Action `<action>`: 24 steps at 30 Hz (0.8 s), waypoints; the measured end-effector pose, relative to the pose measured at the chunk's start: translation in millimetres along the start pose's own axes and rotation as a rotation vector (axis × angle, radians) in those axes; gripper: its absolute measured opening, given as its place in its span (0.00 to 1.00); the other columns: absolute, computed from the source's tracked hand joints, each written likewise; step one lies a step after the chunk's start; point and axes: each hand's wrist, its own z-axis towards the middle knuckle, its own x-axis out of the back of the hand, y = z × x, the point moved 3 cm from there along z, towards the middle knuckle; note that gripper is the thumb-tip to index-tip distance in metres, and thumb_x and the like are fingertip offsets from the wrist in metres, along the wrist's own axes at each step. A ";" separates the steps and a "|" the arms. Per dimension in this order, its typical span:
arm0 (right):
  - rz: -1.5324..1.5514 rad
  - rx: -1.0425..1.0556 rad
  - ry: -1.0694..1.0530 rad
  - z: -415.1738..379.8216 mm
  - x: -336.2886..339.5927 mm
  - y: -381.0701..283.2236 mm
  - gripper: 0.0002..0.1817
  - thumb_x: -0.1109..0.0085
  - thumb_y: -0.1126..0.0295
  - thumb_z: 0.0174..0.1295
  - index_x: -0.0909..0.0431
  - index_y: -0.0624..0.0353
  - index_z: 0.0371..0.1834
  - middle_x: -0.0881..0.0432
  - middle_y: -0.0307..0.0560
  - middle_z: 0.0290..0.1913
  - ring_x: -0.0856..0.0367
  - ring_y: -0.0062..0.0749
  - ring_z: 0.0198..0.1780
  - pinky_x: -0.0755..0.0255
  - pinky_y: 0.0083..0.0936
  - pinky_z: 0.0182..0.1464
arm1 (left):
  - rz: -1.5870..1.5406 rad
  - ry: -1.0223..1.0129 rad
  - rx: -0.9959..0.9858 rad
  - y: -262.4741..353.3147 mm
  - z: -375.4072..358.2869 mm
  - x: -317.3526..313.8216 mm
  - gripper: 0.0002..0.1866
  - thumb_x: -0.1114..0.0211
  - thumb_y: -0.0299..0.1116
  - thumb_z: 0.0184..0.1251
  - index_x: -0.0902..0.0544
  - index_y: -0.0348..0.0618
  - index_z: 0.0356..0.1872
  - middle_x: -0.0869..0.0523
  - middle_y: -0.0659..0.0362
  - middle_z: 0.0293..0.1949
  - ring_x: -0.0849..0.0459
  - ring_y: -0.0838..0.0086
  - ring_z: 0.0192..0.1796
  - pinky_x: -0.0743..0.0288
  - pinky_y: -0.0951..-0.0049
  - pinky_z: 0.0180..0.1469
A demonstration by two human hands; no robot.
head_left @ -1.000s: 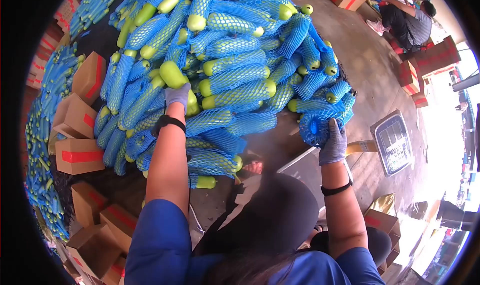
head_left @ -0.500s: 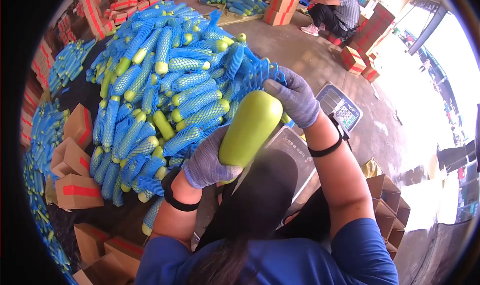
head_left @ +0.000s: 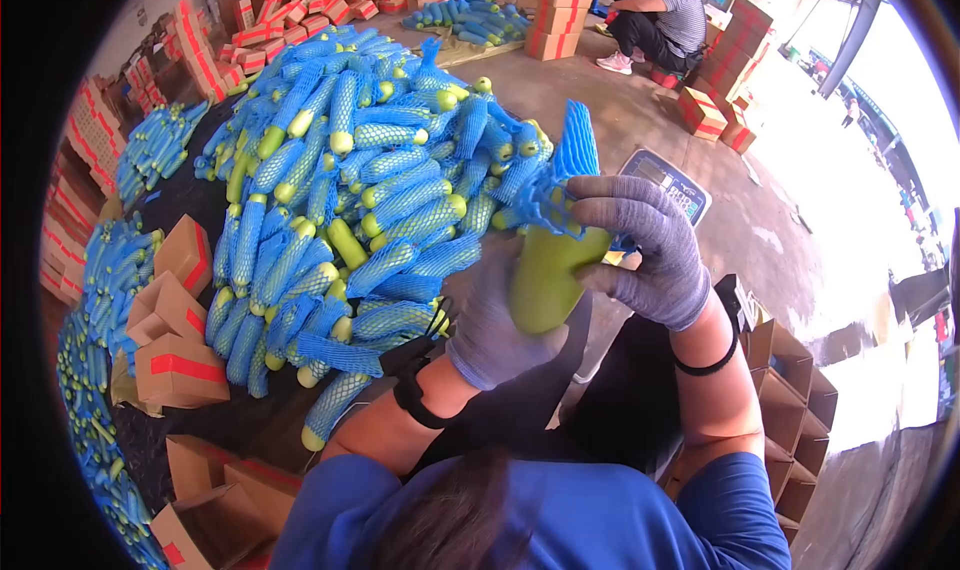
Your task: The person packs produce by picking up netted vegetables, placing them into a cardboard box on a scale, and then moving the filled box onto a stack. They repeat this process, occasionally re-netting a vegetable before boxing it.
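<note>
My left hand (head_left: 500, 332), in a grey knit glove, is wrapped round the lower part of a pale green gourd (head_left: 548, 285) from below. A blue foam net sleeve (head_left: 575, 155) sits over the far end of the gourd, its free end standing up. My right hand (head_left: 645, 245), also gloved, is closed round the gourd's upper end, its fingers at the net's edge and its thumb against the green skin. Just left of the gourd spreads a big heap of gourds in blue nets (head_left: 390, 190).
A digital scale (head_left: 690, 202) stands beyond my right hand. Open cardboard boxes (head_left: 180, 370) lie on the left, with more box compartments (head_left: 785, 390) at right. A seated person (head_left: 665, 25) is at the back, near stacked red-taped cartons (head_left: 560, 15).
The blue net, earlier bunched in my right hand beside the gourd, now covers its far end. Both hands and the gourd have shifted right, and the view has tilted slightly.
</note>
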 end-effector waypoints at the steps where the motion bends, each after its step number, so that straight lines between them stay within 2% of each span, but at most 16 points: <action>1: -0.010 -0.005 0.005 0.8 4.7 -8.5 0.27 0.23 0.58 0.54 0.17 0.61 0.53 0.17 0.55 0.58 0.17 0.48 0.56 0.25 0.39 0.58 | 0.075 -0.001 -0.109 13.4 7.7 -5.1 0.37 0.26 0.26 0.52 0.34 0.38 0.64 0.19 0.54 0.56 0.17 0.70 0.55 0.22 0.67 0.58; 2: -0.013 -0.037 0.051 -1.5 7.1 -16.4 0.25 0.23 0.58 0.54 0.17 0.61 0.51 0.16 0.54 0.54 0.16 0.47 0.54 0.24 0.39 0.57 | 0.072 -0.009 -0.109 18.9 14.9 -9.5 0.37 0.26 0.26 0.52 0.34 0.38 0.64 0.19 0.54 0.56 0.17 0.70 0.55 0.22 0.67 0.58; 3: -0.010 -0.070 0.096 -3.5 5.3 -20.9 0.24 0.23 0.58 0.54 0.17 0.61 0.48 0.14 0.54 0.51 0.16 0.46 0.52 0.24 0.38 0.55 | 0.210 -0.006 -0.229 26.0 21.8 -13.1 0.42 0.26 0.27 0.52 0.38 0.39 0.68 0.20 0.54 0.57 0.18 0.68 0.57 0.23 0.66 0.60; 4: 0.063 -0.039 0.157 -3.5 -0.6 -21.8 0.14 0.26 0.64 0.58 0.17 0.60 0.42 0.13 0.52 0.46 0.15 0.44 0.47 0.23 0.36 0.52 | 0.279 -0.006 -0.286 27.3 19.4 -18.4 0.44 0.25 0.27 0.52 0.41 0.40 0.70 0.20 0.54 0.58 0.18 0.68 0.58 0.23 0.66 0.61; 5: 0.067 -0.044 0.157 -8.9 -7.1 -17.1 0.14 0.26 0.64 0.58 0.17 0.60 0.42 0.13 0.52 0.46 0.15 0.44 0.47 0.23 0.36 0.52 | 0.349 -0.003 -0.343 28.4 16.9 -23.8 0.46 0.25 0.27 0.52 0.43 0.40 0.72 0.21 0.54 0.59 0.18 0.67 0.59 0.24 0.65 0.62; 6: 0.053 -0.001 0.201 -13.8 -11.3 -14.1 0.10 0.29 0.68 0.59 0.16 0.60 0.38 0.12 0.52 0.45 0.14 0.43 0.46 0.22 0.35 0.51 | 0.180 0.096 -0.219 24.4 14.4 -26.9 0.34 0.28 0.26 0.54 0.32 0.40 0.63 0.20 0.53 0.53 0.18 0.61 0.55 0.32 0.58 0.67; 8: 0.055 -0.007 0.288 -23.5 -13.4 -11.9 0.03 0.36 0.77 0.61 0.16 0.57 0.30 0.12 0.49 0.42 0.14 0.39 0.44 0.21 0.33 0.47 | 0.255 0.066 -0.240 16.6 15.4 -24.4 0.29 0.31 0.27 0.57 0.27 0.41 0.62 0.19 0.55 0.50 0.17 0.59 0.52 0.41 0.53 0.73; 9: 0.050 -0.014 0.290 -23.7 -12.5 -9.2 0.03 0.36 0.77 0.61 0.16 0.57 0.30 0.12 0.49 0.42 0.14 0.39 0.44 0.21 0.33 0.47 | 0.292 0.051 -0.252 15.6 17.8 -22.0 0.26 0.33 0.27 0.59 0.25 0.41 0.61 0.18 0.56 0.48 0.17 0.58 0.50 0.46 0.51 0.76; 11: 0.020 0.031 0.147 -26.1 -15.2 -6.0 0.10 0.29 0.73 0.48 0.16 0.54 0.36 0.12 0.44 0.45 0.12 0.39 0.42 0.19 0.30 0.46 | 0.206 0.029 -0.213 7.9 17.6 -23.3 0.30 0.31 0.30 0.59 0.29 0.42 0.63 0.21 0.55 0.51 0.20 0.58 0.53 0.46 0.51 0.76; 12: 0.025 0.040 0.042 -20.8 -15.9 -12.9 0.11 0.29 0.73 0.47 0.16 0.53 0.36 0.13 0.43 0.42 0.13 0.39 0.42 0.19 0.31 0.45 | 0.104 0.012 -0.171 3.3 17.9 -25.2 0.32 0.31 0.31 0.59 0.31 0.42 0.65 0.22 0.55 0.53 0.21 0.59 0.55 0.45 0.51 0.76; 16: 0.046 0.033 -0.207 -22.3 -32.2 -23.4 0.10 0.30 0.74 0.50 0.17 0.54 0.36 0.14 0.44 0.40 0.15 0.43 0.42 0.20 0.31 0.44 | -0.428 -0.138 0.085 -16.8 18.8 -22.1 0.40 0.27 0.37 0.59 0.40 0.43 0.70 0.26 0.53 0.60 0.26 0.60 0.62 0.45 0.52 0.77; 19: 0.268 -0.007 -0.331 -28.4 -40.4 -10.3 0.07 0.32 0.78 0.56 0.18 0.57 0.35 0.14 0.44 0.40 0.14 0.38 0.42 0.20 0.28 0.47 | -0.594 -0.139 0.168 -21.1 16.8 -15.9 0.47 0.25 0.41 0.59 0.46 0.44 0.74 0.30 0.52 0.66 0.30 0.61 0.68 0.45 0.52 0.78; 21: 0.951 -0.301 -0.220 -39.3 -43.2 19.4 0.07 0.34 0.82 0.61 0.20 0.59 0.39 0.14 0.44 0.40 0.14 0.32 0.44 0.20 0.26 0.50 | -0.530 -0.017 0.105 -20.9 16.7 -12.3 0.52 0.24 0.43 0.59 0.50 0.44 0.76 0.32 0.51 0.69 0.32 0.62 0.71 0.45 0.52 0.78; 22: 1.102 -0.400 -0.180 -52.3 -52.7 34.6 0.14 0.34 0.83 0.63 0.23 0.62 0.49 0.15 0.44 0.41 0.16 0.27 0.46 0.21 0.26 0.53 | -0.449 0.070 0.037 -20.3 16.6 -9.6 0.54 0.23 0.45 0.59 0.52 0.45 0.78 0.33 0.50 0.71 0.33 0.62 0.73 0.45 0.52 0.78; 23: 1.272 -0.345 -0.028 -57.0 -62.3 36.8 0.25 0.32 0.81 0.63 0.30 0.60 0.61 0.17 0.44 0.43 0.16 0.29 0.48 0.22 0.26 0.54 | -0.266 0.259 -0.157 -18.7 15.5 -4.2 0.60 0.19 0.43 0.53 0.55 0.45 0.78 0.36 0.50 0.72 0.35 0.61 0.73 0.41 0.53 0.76; 24: 1.317 -0.199 0.115 -56.4 -76.2 31.6 0.34 0.27 0.74 0.60 0.35 0.56 0.67 0.20 0.42 0.44 0.19 0.27 0.50 0.24 0.23 0.55 | -0.253 0.329 -0.108 -20.7 14.6 2.7 0.61 0.17 0.42 0.51 0.55 0.46 0.78 0.38 0.50 0.72 0.35 0.61 0.73 0.40 0.54 0.75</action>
